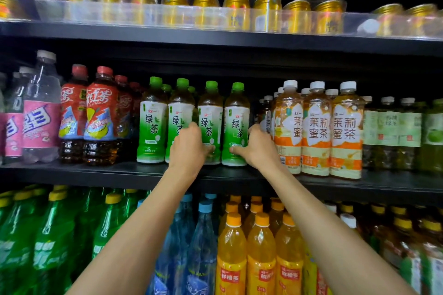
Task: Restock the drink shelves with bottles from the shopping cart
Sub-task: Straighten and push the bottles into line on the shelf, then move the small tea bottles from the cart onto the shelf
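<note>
Green tea bottles with green caps stand in a row on the middle shelf [119,171]. My left hand [189,145] is wrapped around the lower part of the third green tea bottle [211,112] from the left. My right hand [257,147] grips the base of the fourth green tea bottle [236,115], the rightmost of the row. Both bottles stand upright on the shelf's front edge. Two more green tea bottles [152,120] stand to the left of my hands. The shopping cart is out of view.
Orange-labelled jasmine tea bottles [317,132] stand close to the right of my right hand. Red iced tea bottles [100,117] are on the left. Gold cans [236,12] line the top shelf. Green soda, blue water and orange drink bottles [231,254] fill the lower shelf.
</note>
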